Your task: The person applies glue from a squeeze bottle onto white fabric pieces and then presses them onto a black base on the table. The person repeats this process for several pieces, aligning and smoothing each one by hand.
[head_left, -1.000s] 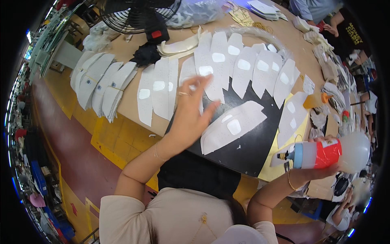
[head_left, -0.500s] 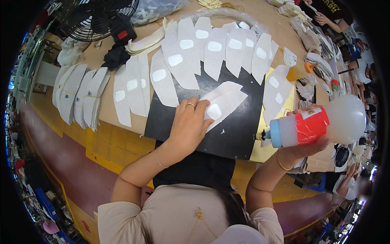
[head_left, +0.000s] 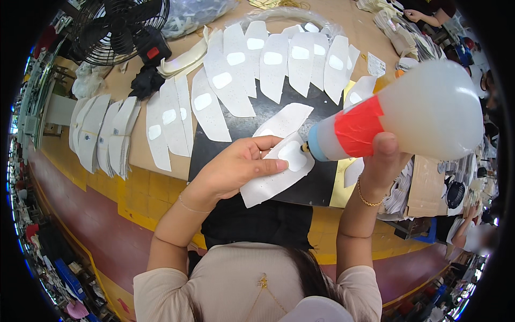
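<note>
My left hand point(head_left: 236, 166) pinches a pale, speckled fabric piece point(head_left: 257, 193) between thumb and fingers, raised a little off the black mat point(head_left: 324, 190). A white rounded patch point(head_left: 294, 156) lies on that piece. Behind it is another pale piece point(head_left: 292, 114) of similar shape. My right hand point(head_left: 382, 161) is wrapped round a big translucent squeeze bottle point(head_left: 434, 107) with red tape and a blue collar, tilted nozzle-down to the left. The dark nozzle tip point(head_left: 305, 146) is at the patch's right edge; whether it touches I cannot tell.
Several pale pieces with white patches point(head_left: 272, 56) fan out along the mat's far side. Bundled stacks point(head_left: 120, 134) stand at the left, beside a black fan point(head_left: 120, 27). A yellow sheet point(head_left: 340, 185) and an orange bottle point(head_left: 383, 81) are at the right. Another person's hand point(head_left: 413, 15) shows far right.
My left hand has picked up the top fabric piece and tilted it toward me. The squeeze bottle has swung up and left, bringing its nozzle to the patch.
</note>
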Demonstrator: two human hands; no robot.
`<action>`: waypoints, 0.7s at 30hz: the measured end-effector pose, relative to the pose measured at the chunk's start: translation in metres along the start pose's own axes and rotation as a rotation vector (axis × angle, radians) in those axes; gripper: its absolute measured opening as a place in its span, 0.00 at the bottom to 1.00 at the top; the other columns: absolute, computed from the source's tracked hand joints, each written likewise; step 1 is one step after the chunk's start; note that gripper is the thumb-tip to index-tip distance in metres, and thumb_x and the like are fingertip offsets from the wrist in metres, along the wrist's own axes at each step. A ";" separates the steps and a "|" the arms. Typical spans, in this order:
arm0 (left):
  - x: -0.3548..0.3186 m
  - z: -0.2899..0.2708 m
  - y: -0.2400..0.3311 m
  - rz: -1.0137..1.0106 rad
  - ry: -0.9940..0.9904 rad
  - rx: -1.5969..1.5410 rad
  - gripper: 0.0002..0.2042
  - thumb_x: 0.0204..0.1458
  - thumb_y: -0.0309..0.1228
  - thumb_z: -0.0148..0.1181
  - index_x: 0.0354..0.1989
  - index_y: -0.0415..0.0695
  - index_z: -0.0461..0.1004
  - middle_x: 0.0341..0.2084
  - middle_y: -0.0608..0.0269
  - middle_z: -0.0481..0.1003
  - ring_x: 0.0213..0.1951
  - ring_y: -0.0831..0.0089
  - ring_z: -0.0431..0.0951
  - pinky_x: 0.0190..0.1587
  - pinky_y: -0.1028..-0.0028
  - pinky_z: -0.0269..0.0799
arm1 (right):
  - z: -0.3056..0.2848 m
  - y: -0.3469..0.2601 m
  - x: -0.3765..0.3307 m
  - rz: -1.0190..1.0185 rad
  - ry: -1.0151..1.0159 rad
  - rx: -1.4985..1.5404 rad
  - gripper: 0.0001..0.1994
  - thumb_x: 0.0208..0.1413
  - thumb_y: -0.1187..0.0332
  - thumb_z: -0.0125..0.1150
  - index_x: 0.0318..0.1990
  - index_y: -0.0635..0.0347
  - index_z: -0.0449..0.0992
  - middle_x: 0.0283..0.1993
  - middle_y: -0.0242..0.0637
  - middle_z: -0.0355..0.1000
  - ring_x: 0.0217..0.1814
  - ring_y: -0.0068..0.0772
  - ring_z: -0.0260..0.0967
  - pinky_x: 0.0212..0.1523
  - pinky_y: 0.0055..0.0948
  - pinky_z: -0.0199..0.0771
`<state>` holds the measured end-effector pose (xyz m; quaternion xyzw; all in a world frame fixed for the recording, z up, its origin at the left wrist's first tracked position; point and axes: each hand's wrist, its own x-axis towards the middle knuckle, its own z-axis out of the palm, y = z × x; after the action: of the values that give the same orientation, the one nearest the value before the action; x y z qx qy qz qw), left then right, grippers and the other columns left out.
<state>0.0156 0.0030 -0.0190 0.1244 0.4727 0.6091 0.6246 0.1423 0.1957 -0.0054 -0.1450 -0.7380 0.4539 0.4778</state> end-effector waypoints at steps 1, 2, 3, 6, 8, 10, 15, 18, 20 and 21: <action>-0.001 0.001 0.002 -0.001 -0.017 -0.010 0.21 0.53 0.23 0.58 0.56 0.33 0.65 0.40 0.60 0.76 0.39 0.79 0.77 0.42 0.80 0.72 | 0.005 -0.006 0.004 -0.019 -0.015 -0.006 0.25 0.39 0.48 0.74 0.36 0.62 0.79 0.37 0.34 0.76 0.38 0.31 0.73 0.42 0.30 0.74; -0.001 0.001 0.004 0.015 -0.028 -0.001 0.21 0.53 0.23 0.58 0.56 0.32 0.65 0.41 0.60 0.76 0.39 0.79 0.77 0.43 0.80 0.72 | 0.011 -0.009 0.007 -0.065 -0.012 -0.017 0.24 0.38 0.50 0.74 0.35 0.62 0.79 0.36 0.34 0.77 0.37 0.31 0.74 0.41 0.31 0.74; -0.001 -0.001 0.004 0.032 -0.038 0.005 0.21 0.53 0.23 0.58 0.56 0.32 0.65 0.41 0.59 0.76 0.39 0.79 0.77 0.43 0.80 0.72 | 0.011 -0.010 0.008 -0.085 -0.025 -0.019 0.24 0.38 0.51 0.75 0.35 0.61 0.79 0.36 0.34 0.77 0.37 0.31 0.74 0.41 0.31 0.75; -0.002 -0.003 0.009 0.040 -0.011 -0.040 0.21 0.52 0.21 0.59 0.55 0.31 0.65 0.41 0.58 0.76 0.40 0.79 0.77 0.45 0.81 0.72 | 0.006 -0.010 0.009 -0.112 -0.080 -0.014 0.23 0.37 0.53 0.76 0.36 0.61 0.80 0.37 0.34 0.77 0.37 0.31 0.74 0.41 0.31 0.75; -0.003 -0.002 0.010 0.040 -0.007 -0.070 0.21 0.51 0.20 0.59 0.54 0.31 0.65 0.41 0.58 0.77 0.41 0.79 0.78 0.45 0.81 0.73 | 0.003 -0.008 0.010 -0.137 -0.108 -0.040 0.22 0.37 0.55 0.76 0.36 0.61 0.80 0.37 0.34 0.77 0.38 0.31 0.74 0.41 0.31 0.76; -0.003 0.001 0.010 0.046 -0.037 -0.078 0.21 0.51 0.19 0.59 0.55 0.31 0.65 0.41 0.57 0.77 0.40 0.78 0.78 0.45 0.81 0.73 | 0.003 -0.006 0.008 -0.136 -0.090 -0.040 0.22 0.37 0.56 0.76 0.36 0.61 0.80 0.37 0.35 0.77 0.38 0.31 0.74 0.40 0.30 0.76; -0.004 -0.001 0.013 0.031 -0.112 -0.075 0.23 0.51 0.18 0.54 0.59 0.32 0.61 0.45 0.59 0.74 0.43 0.79 0.75 0.46 0.78 0.71 | 0.001 -0.010 0.015 -0.167 -0.168 -0.048 0.22 0.37 0.56 0.76 0.37 0.62 0.79 0.37 0.35 0.77 0.37 0.31 0.75 0.39 0.29 0.76; -0.001 0.001 0.014 0.001 -0.133 -0.122 0.24 0.50 0.16 0.52 0.59 0.32 0.60 0.45 0.59 0.74 0.44 0.79 0.75 0.47 0.79 0.71 | 0.009 -0.010 0.013 -0.166 -0.116 -0.023 0.21 0.37 0.56 0.76 0.37 0.61 0.80 0.36 0.34 0.77 0.36 0.30 0.75 0.38 0.29 0.76; 0.000 0.001 0.014 -0.013 -0.142 -0.139 0.25 0.50 0.15 0.51 0.60 0.32 0.60 0.45 0.59 0.74 0.44 0.78 0.75 0.47 0.79 0.70 | 0.008 -0.014 0.014 -0.256 -0.132 -0.188 0.20 0.38 0.57 0.76 0.37 0.59 0.80 0.36 0.33 0.77 0.35 0.30 0.75 0.38 0.28 0.76; 0.000 0.000 0.014 -0.013 -0.145 -0.140 0.25 0.50 0.15 0.51 0.60 0.32 0.60 0.46 0.59 0.74 0.44 0.78 0.75 0.47 0.79 0.70 | 0.007 -0.016 0.016 -0.284 -0.161 -0.223 0.20 0.38 0.57 0.75 0.37 0.59 0.80 0.36 0.33 0.77 0.35 0.30 0.75 0.37 0.28 0.76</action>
<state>0.0062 0.0059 -0.0090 0.1211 0.3831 0.6261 0.6683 0.1316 0.1939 0.0160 -0.0546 -0.8326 0.3076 0.4573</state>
